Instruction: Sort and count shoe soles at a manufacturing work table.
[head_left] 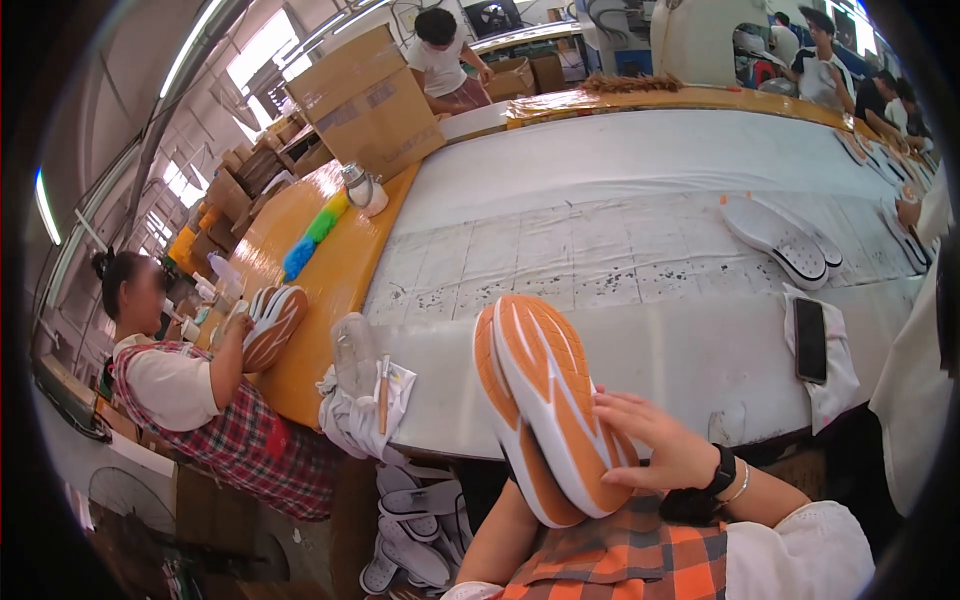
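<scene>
Two shoe soles with orange treads and white sidewalls stand overlapped in front of me. The front sole [555,400] covers part of the rear sole [490,375], and their treads face me. My right hand [655,440] rests against the right edge of the front sole, fingers stretched out and thumb apart on the tread. My left forearm [505,535] rises behind the pair. The left hand is hidden by the soles, so its fingers and grip do not show.
A pale worktable [660,350] spans ahead. On it lie a phone [810,342] on white cloth, more soles [775,240], and a brush [384,395] beside a clear plastic bottle [353,355]. Left, a co-worker [190,380] handles soles. More soles [415,550] are piled below the table edge.
</scene>
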